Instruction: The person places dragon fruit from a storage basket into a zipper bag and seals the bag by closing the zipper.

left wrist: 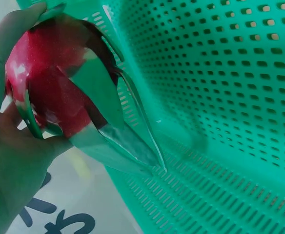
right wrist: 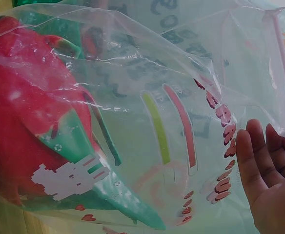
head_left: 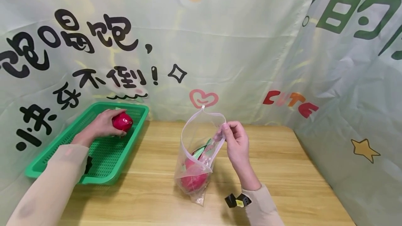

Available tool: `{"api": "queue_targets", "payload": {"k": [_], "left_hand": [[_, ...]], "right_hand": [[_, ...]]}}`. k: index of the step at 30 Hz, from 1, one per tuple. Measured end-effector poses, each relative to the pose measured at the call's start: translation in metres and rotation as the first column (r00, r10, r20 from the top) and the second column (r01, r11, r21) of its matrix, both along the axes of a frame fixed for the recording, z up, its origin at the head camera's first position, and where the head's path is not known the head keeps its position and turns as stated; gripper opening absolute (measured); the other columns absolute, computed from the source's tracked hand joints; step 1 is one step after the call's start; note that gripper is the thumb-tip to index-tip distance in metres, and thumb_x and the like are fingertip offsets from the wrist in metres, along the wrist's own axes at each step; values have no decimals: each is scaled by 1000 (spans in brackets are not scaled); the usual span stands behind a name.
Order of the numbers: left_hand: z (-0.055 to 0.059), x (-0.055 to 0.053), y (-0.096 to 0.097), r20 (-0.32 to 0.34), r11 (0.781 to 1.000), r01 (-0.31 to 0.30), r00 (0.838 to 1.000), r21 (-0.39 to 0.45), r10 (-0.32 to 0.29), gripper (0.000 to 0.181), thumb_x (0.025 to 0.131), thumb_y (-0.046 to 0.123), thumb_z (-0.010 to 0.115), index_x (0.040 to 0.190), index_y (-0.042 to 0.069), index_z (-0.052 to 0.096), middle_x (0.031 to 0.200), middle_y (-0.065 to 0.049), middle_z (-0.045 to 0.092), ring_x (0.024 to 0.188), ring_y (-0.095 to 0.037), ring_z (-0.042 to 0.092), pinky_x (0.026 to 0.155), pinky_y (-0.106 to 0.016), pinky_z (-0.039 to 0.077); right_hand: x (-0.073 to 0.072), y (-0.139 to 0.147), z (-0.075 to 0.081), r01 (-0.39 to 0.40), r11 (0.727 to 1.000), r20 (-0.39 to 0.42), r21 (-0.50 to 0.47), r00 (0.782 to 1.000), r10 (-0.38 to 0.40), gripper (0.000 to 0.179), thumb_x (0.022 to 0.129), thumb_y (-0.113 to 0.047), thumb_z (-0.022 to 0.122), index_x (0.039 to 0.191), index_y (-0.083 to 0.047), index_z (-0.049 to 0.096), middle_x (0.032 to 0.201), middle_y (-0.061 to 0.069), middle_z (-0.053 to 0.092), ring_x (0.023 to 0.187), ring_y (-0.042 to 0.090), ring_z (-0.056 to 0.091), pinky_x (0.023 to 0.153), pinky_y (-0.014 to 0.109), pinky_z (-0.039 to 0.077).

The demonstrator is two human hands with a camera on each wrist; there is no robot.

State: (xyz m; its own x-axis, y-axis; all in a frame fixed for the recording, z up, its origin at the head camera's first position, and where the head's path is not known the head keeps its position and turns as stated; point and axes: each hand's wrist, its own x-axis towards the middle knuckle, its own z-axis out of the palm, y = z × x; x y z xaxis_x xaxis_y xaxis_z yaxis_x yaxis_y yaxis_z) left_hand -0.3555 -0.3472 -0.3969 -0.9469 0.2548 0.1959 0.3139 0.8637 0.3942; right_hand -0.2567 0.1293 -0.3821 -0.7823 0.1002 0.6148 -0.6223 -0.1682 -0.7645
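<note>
My left hand (head_left: pixel 105 124) grips a red dragon fruit (head_left: pixel 123 121) with green leafy scales, held over the far part of the green basket (head_left: pixel 142 119). In the left wrist view its scales (left wrist: pixel 103 92) point toward the basket's slotted floor. On the table's middle stands a clear zip bag (head_left: pixel 185 142) with its mouth open. Inside it lies another dragon fruit (head_left: pixel 194 180), seen through the plastic. My right hand (head_left: pixel 237 140) pinches the right side of the bag's rim between thumb and fingers. Printed pink marks run along the bag in the right wrist view.
The wooden table (head_left: pixel 267 156) ends against a pale printed cloth (head_left: pixel 238 62) at the back and right. The basket stands at the left, close to the cloth. Small black-and-yellow blocks (head_left: pixel 238 201) sit at my right wrist.
</note>
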Motion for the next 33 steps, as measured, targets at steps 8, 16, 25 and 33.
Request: {"api": "queue_targets", "payload": {"k": [8, 16, 25, 33], "left_hand": [[9, 9, 10, -49, 1000, 1, 999, 17, -1, 99, 69, 26, 97, 152, 5, 48, 130, -31, 54, 117, -49, 52, 87, -70, 54], [21, 19, 19, -111, 1000, 11, 994, 29, -8, 99, 68, 24, 98, 152, 7, 49, 129, -27, 56, 117, -46, 53, 87, -72, 53], [37, 34, 35, -240, 997, 67, 969, 45, -54, 98, 65, 18, 99, 150, 8, 52, 120, -20, 58, 110, -37, 53, 85, -68, 55], [56, 45, 54, -322, 993, 105, 943, 43, -86, 95, 66, 19, 99, 149, 13, 55, 125, -18, 56, 115, -37, 52, 83, -66, 57]], "right_hand": [[1, 1, -1, 5, 1000, -2, 7, 1000, -4, 19, 106, 1, 53, 99, 19, 51, 82, -1, 67, 71, 8, 67, 68, 22, 59], [1, 0, -1, 9, 1000, 3, 8, 1000, -9, 19, 106, 0, 53, 98, 17, 51, 82, -2, 67, 70, 8, 67, 68, 22, 59], [2, 0, 0, -5, 1000, 3, 7, 1000, 5, 19, 106, 1, 53, 99, 18, 51, 81, 0, 67, 69, 9, 67, 67, 22, 59], [2, -1, 2, 17, 1000, 20, 16, 1000, -17, 20, 106, -1, 54, 99, 18, 52, 82, -3, 67, 71, 7, 67, 68, 21, 58]]}}
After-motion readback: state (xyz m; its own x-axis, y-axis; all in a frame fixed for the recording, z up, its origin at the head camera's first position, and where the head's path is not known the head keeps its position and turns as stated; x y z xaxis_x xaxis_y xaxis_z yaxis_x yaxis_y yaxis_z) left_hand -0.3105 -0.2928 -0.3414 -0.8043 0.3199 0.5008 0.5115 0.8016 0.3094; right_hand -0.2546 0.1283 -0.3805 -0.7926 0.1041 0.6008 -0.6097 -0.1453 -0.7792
